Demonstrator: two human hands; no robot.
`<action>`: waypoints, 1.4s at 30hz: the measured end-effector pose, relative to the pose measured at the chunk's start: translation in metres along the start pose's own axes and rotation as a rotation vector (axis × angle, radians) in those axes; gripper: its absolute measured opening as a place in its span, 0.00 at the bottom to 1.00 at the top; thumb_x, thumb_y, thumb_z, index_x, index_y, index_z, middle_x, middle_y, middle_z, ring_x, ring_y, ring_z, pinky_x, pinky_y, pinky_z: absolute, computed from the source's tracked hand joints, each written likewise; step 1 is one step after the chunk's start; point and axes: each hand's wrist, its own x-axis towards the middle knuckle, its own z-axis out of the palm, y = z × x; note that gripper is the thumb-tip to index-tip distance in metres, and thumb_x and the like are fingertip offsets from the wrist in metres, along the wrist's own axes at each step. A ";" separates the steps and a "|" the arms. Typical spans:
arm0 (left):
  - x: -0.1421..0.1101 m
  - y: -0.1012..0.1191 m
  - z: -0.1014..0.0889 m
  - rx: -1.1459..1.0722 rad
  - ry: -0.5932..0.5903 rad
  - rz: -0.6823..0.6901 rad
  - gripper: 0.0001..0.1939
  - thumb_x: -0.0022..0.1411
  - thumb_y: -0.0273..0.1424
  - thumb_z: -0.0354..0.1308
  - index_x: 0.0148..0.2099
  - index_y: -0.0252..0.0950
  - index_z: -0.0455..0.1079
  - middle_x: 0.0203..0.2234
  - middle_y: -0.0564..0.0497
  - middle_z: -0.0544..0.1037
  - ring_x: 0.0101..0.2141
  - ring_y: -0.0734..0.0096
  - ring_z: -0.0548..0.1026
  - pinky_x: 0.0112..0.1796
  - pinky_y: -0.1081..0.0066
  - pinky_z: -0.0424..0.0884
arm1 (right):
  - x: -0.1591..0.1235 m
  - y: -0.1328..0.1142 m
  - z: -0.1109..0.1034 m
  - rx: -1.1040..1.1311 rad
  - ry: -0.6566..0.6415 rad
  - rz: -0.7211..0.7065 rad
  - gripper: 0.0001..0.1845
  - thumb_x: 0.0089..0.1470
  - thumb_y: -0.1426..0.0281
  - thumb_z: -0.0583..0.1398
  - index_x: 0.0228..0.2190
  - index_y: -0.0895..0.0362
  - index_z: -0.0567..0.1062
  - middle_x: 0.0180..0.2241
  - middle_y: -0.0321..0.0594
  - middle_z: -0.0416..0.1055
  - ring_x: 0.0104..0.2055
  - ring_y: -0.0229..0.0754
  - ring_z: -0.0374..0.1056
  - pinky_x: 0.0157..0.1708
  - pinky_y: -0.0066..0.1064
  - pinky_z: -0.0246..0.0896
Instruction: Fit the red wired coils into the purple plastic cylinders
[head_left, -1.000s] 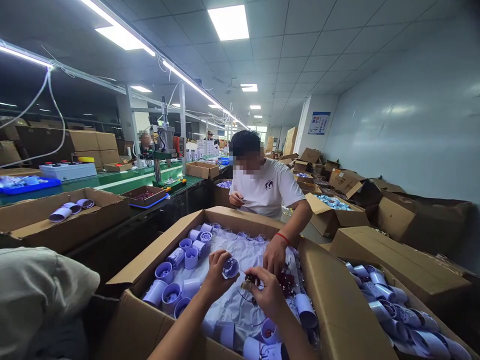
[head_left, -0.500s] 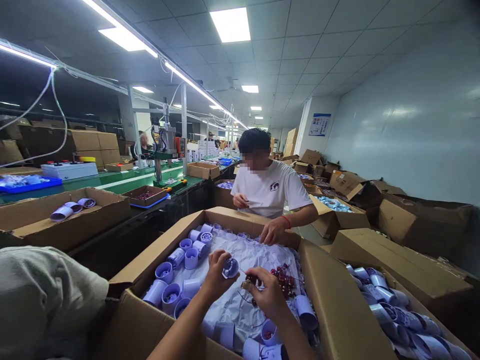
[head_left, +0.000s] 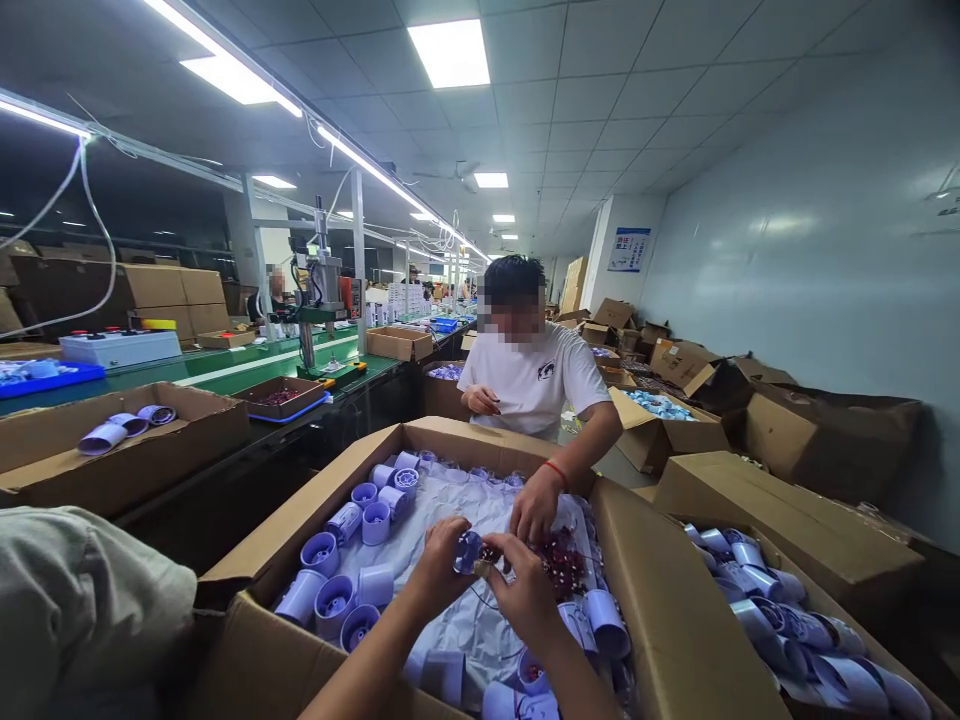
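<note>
My left hand [head_left: 439,568] grips a small white plastic cup-shaped housing [head_left: 466,552], its open end turned toward my right hand. Fingers and thumb of my right hand [head_left: 523,588] are pinched on a small dark-red wired part [head_left: 489,554] at the housing's rim. Whether the part is inside the rim I cannot tell. A thin wire trails below my right fingers. Both hands are over the white plastic sheet [head_left: 431,510] in a cardboard box [head_left: 667,600]. Right of them lies a heap of dark-red wired parts [head_left: 564,568].
A co-worker's hand [head_left: 535,508] with a red wristband reaches into the box beside the heap. White housings [head_left: 335,597] line the box's left side, and several lie near its front. Another box at right holds more housings [head_left: 780,590]. A workbench with a press [head_left: 319,290] stands left.
My right hand has brought the red part left, up against the housing. My left hand has tilted the housing. The co-worker's hand has moved down toward the red heap.
</note>
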 end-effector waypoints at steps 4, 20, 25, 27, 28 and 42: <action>-0.003 0.006 0.002 -0.096 -0.016 0.027 0.23 0.51 0.24 0.56 0.50 0.39 0.57 0.43 0.43 0.69 0.46 0.59 0.70 0.45 0.57 0.70 | -0.002 0.000 0.008 -0.091 0.109 -0.045 0.10 0.48 0.77 0.61 0.32 0.52 0.74 0.36 0.42 0.72 0.41 0.47 0.67 0.42 0.40 0.65; 0.002 0.014 0.000 -0.164 -0.061 -0.006 0.19 0.48 0.25 0.59 0.44 0.39 0.63 0.39 0.46 0.70 0.41 0.61 0.68 0.42 0.61 0.69 | 0.000 -0.013 0.002 -0.153 0.010 -0.042 0.10 0.52 0.76 0.58 0.32 0.50 0.77 0.40 0.43 0.73 0.43 0.49 0.64 0.43 0.44 0.63; 0.004 0.018 -0.002 -0.154 -0.038 0.030 0.18 0.46 0.23 0.57 0.42 0.40 0.65 0.37 0.47 0.73 0.42 0.60 0.71 0.43 0.61 0.69 | -0.002 -0.012 0.010 -0.066 0.077 -0.012 0.11 0.46 0.79 0.60 0.28 0.51 0.75 0.38 0.41 0.72 0.41 0.47 0.65 0.41 0.40 0.63; 0.005 0.019 -0.003 -0.158 -0.022 0.051 0.20 0.45 0.22 0.57 0.43 0.40 0.65 0.38 0.47 0.75 0.44 0.60 0.72 0.45 0.61 0.68 | -0.003 -0.011 0.013 0.008 0.121 0.039 0.12 0.43 0.80 0.59 0.29 0.52 0.72 0.36 0.40 0.72 0.39 0.45 0.66 0.38 0.37 0.64; 0.005 0.020 -0.004 -0.160 -0.019 0.056 0.21 0.45 0.22 0.57 0.44 0.40 0.65 0.39 0.47 0.75 0.44 0.60 0.72 0.46 0.61 0.68 | -0.003 -0.011 0.014 0.046 0.145 0.091 0.12 0.42 0.80 0.59 0.30 0.52 0.71 0.34 0.39 0.72 0.38 0.44 0.66 0.36 0.36 0.64; 0.004 0.020 -0.001 -0.039 -0.374 -0.036 0.20 0.43 0.24 0.63 0.41 0.40 0.66 0.36 0.48 0.76 0.40 0.57 0.72 0.44 0.59 0.62 | 0.006 -0.011 0.018 0.173 0.077 0.588 0.18 0.33 0.85 0.55 0.28 0.54 0.66 0.23 0.35 0.72 0.28 0.43 0.70 0.26 0.27 0.58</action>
